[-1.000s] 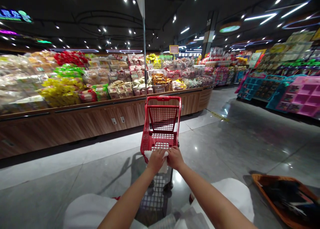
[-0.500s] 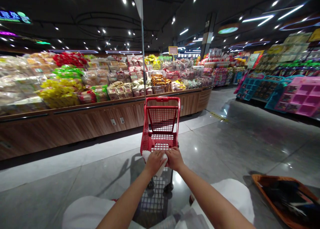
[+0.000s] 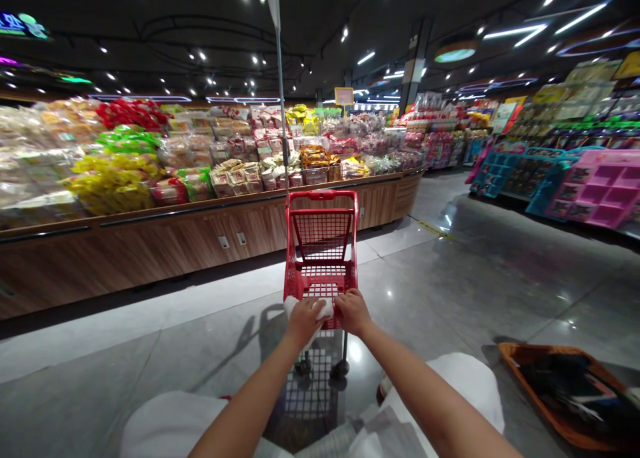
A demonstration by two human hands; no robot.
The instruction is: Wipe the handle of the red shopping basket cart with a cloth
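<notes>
A small red shopping cart [image 3: 321,258] stands on the floor in front of me, with a tall pole [image 3: 281,85] and pale flag at its left side. My left hand [image 3: 303,322] is closed over a white cloth or tissue [image 3: 326,309] at the cart's near rim; the white material shows on both sides of the fingers. My right hand [image 3: 353,312] grips the near right rim of the cart, its fingers curled over the edge. The cart's basket holds nothing that I can see. Part of the near rim is hidden by my hands.
A wood-panelled display counter [image 3: 185,238] piled with packaged snacks runs behind the cart. An orange basket [image 3: 510,365] with dark items rests on the floor at lower right. Pink and blue racks [image 3: 590,185] stand farther right. Grey tiled floor [image 3: 425,291] lies between.
My left hand has slid slightly left, away from my right hand, and the white cloth shows more on top of the rim. The cart stays in about the same place.
</notes>
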